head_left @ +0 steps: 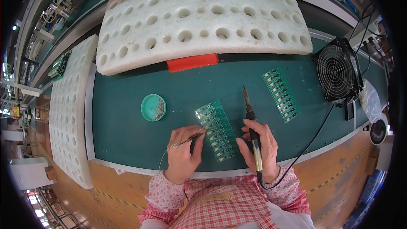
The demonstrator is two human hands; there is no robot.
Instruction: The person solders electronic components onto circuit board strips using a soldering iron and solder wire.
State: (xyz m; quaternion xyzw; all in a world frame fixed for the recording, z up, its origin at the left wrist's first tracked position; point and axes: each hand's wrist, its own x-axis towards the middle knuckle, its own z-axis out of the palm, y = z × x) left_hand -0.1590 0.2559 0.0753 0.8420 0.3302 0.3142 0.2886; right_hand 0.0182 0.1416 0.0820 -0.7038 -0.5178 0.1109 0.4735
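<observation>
A green strip of small circuit boards [216, 130] lies on the green mat [127, 127] between my hands. My left hand [183, 152] pinches dark tweezers [193, 138] and a thin solder wire [169, 149], their tips touching the strip's left edge. My right hand [258, 144] grips a soldering iron [250, 114] by its black handle, with the metal tip pointing away, just right of the strip and above the mat. A second green board strip [281, 95] lies farther right, untouched.
A round green dish [153, 107] of small parts sits left of the boards. A black fan [337, 70] stands at right, its cable crossing the mat. White foam trays with holes [203, 17] lie behind and at left [70, 110]. A red block [192, 62] sits under the far tray.
</observation>
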